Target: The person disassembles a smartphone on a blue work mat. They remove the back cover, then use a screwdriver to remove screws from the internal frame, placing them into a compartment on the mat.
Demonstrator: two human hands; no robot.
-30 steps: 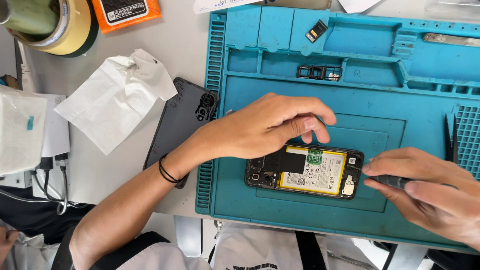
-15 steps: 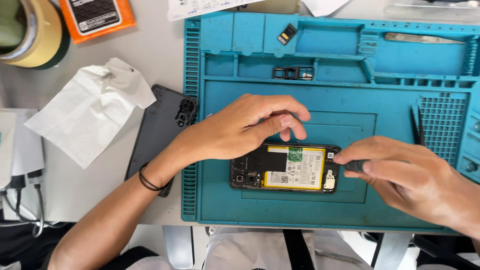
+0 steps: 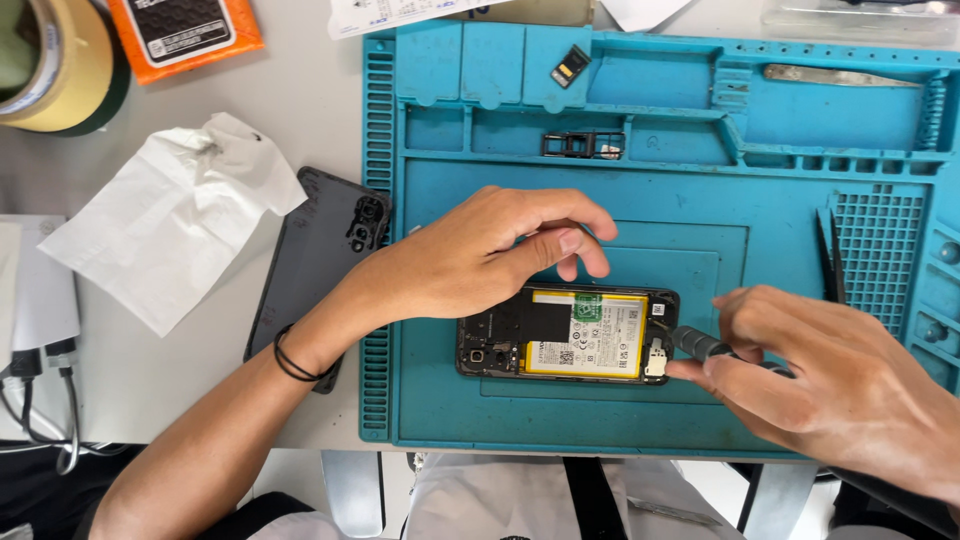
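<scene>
— Pinched in the right hand (image 3: 830,385), a screwdriver (image 3: 700,345) meets the opened phone's (image 3: 568,335) bottom end. Left hand (image 3: 480,255)?
— Open, fingers steadying the phone on the blue mat (image 3: 640,420).
— Progress?
— Back cover (image 3: 315,265) off, beside the mat; battery remains inside.

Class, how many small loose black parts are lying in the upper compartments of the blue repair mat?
2: a small black square module in a top compartment, and a black rectangular tray frame one row below. Others may be hidden under the hands.
</scene>
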